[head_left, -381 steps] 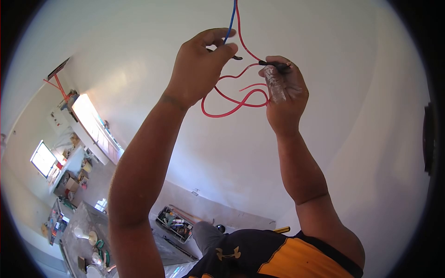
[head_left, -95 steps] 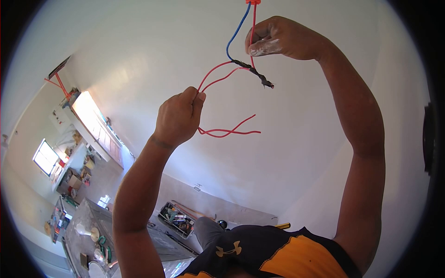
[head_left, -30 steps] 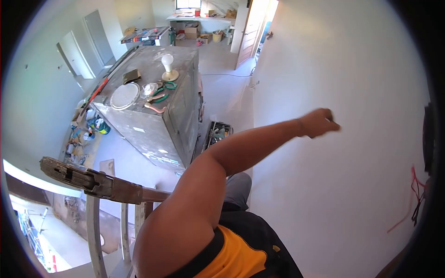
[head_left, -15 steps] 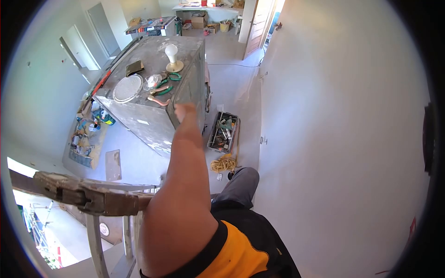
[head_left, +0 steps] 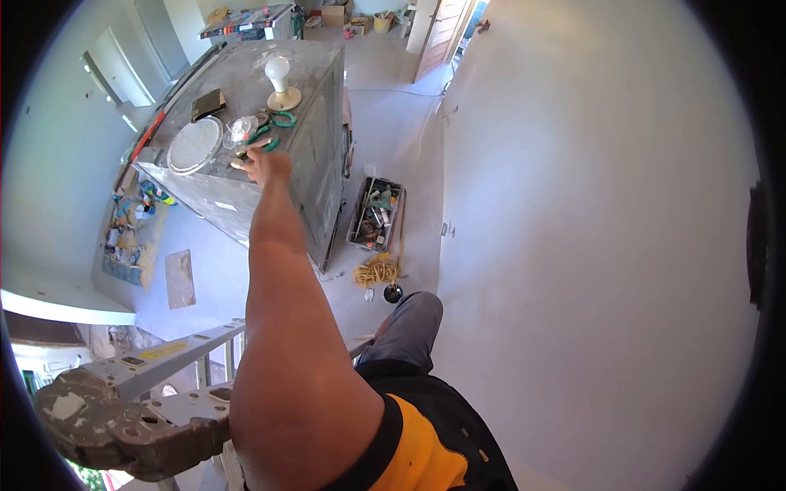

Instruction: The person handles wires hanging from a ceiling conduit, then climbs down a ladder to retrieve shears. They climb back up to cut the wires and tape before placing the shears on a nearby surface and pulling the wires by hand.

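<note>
My left hand (head_left: 268,166) reaches onto the dusty top of a big grey cabinet (head_left: 315,139). Its fingers are curled over pliers with pinkish handles (head_left: 260,143); the hand covers part of them. Just beyond lie green-handled pliers (head_left: 283,119), beside a small clear plastic bundle (head_left: 241,131). A white bulb (head_left: 278,74) stands upright in a round lampholder (head_left: 283,100) farther back. To the left of the hand are a whitish round disc (head_left: 195,146) and a small dark flat box (head_left: 209,105). My right hand is out of sight.
A paint-spattered ladder top (head_left: 139,425) is close at lower left. On the floor are a crate of tools (head_left: 377,217), coiled yellow rope (head_left: 377,270) and a flat board (head_left: 180,279). A pale wall (head_left: 589,245) fills the right side.
My left hand has moved left from the cabinet's near edge onto the pink-handled pliers. The view has shifted, so the cabinet sits farther left and higher, and more of the ladder shows.
</note>
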Available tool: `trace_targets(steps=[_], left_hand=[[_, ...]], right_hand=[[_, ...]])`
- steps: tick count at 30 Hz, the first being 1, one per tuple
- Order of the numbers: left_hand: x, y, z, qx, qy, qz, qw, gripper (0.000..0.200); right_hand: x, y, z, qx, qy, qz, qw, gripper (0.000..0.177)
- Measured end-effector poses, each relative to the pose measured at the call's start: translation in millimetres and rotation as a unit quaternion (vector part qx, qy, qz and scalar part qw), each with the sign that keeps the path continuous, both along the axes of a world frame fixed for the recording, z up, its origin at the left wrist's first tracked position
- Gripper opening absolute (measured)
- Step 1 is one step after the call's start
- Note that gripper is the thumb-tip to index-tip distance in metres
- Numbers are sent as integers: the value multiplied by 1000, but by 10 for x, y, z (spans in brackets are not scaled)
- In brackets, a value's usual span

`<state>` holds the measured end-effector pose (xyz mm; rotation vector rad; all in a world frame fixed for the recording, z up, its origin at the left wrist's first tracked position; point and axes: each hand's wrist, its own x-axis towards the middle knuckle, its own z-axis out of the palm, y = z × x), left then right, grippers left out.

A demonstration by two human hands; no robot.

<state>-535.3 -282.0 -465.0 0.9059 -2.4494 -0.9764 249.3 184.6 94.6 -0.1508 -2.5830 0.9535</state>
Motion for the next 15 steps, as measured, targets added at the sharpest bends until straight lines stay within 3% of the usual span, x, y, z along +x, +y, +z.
trace_targets(steps=[2, 4, 5, 7, 10, 12, 15], left_hand=[[-101, -71, 0, -146, -32, -79, 986, 49], [-71, -60, 85, -162, -36, -76, 983, 48], [-78, -45, 97, -176, -32, -72, 981, 47], [-111, -81, 10, -188, -19, -68, 980, 46], [-133, -124, -22, -157, -30, -78, 984, 45], [-164, -190, -106, -108, -12, -64, 992, 45], [-176, -220, -196, -155, 17, -73, 985, 45]], right_hand=[[20, -67, -8, -10, -4, 9, 1000, 26], [119, -107, -8, -99, -3, -32, 995, 28], [316, 13, 40, -98, -6, -31, 995, 28], [782, 412, 203, -209, -28, -4, 978, 24], [523, 191, 118, -105, -21, -30, 994, 21], [267, -38, 44, -102, -5, -52, 993, 19], [123, -203, -39, -87, 18, -70, 994, 17]])
